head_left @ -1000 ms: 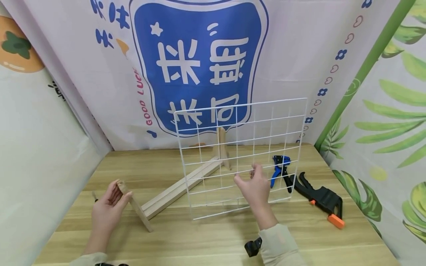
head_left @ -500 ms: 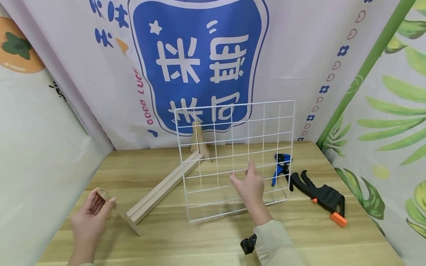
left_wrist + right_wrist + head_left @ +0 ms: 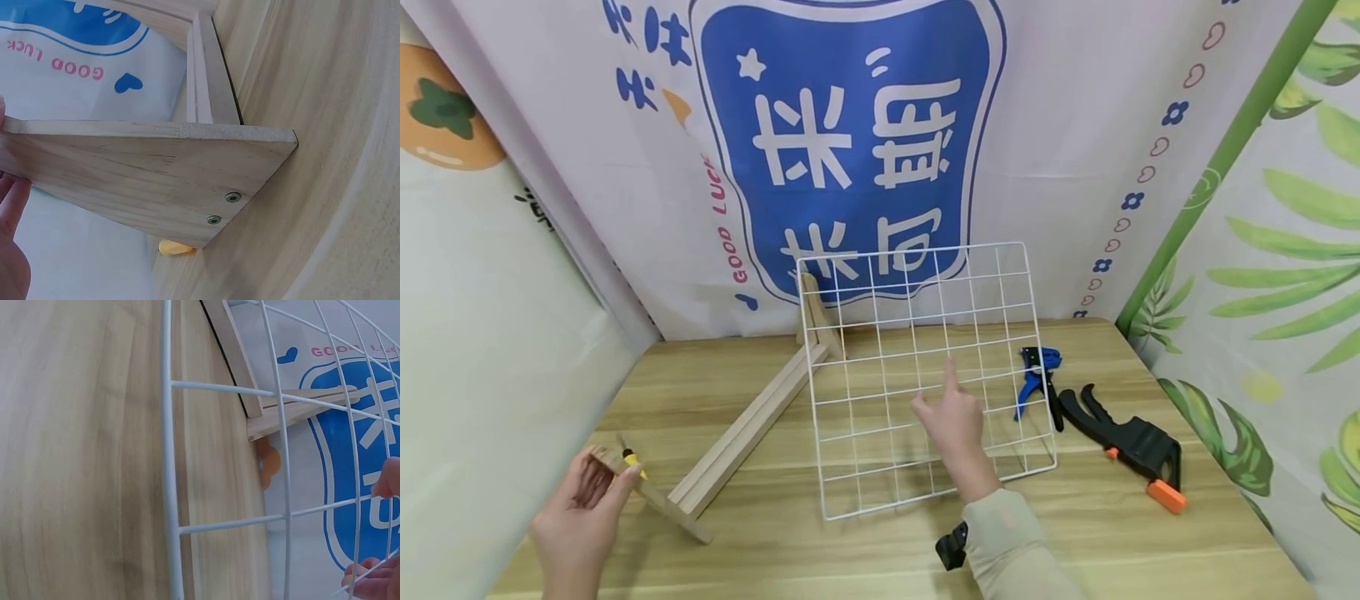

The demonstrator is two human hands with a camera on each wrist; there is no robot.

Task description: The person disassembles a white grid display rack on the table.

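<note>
My left hand (image 3: pixel 576 517) grips the upper end of a flat wooden end piece (image 3: pixel 125 169), thumb on one side and fingers on the other. Two metal bolts (image 3: pixel 232 197) show low on this piece in the left wrist view. From it a long wooden beam (image 3: pixel 745 425) runs back to a second, upright end piece (image 3: pixel 807 296). My right hand (image 3: pixel 957 425) holds a white wire grid panel (image 3: pixel 167 425) by its middle wires, thumb and fingers around them. The panel stands tilted, its left edge overlapping the beam's far end in the head view.
A screwdriver with a yellow and black handle (image 3: pixel 634 460) lies behind the near end piece. To the right are a blue and black wire stripper (image 3: pixel 1033 379), partly behind the grid, and a black clamp with orange ends (image 3: pixel 1131 442). Printed cloth hangs behind the table.
The left hand has moved left and nearer, and the wooden frame has swung and shifted left with it. The grid's right side has come left and its top has tilted back.
</note>
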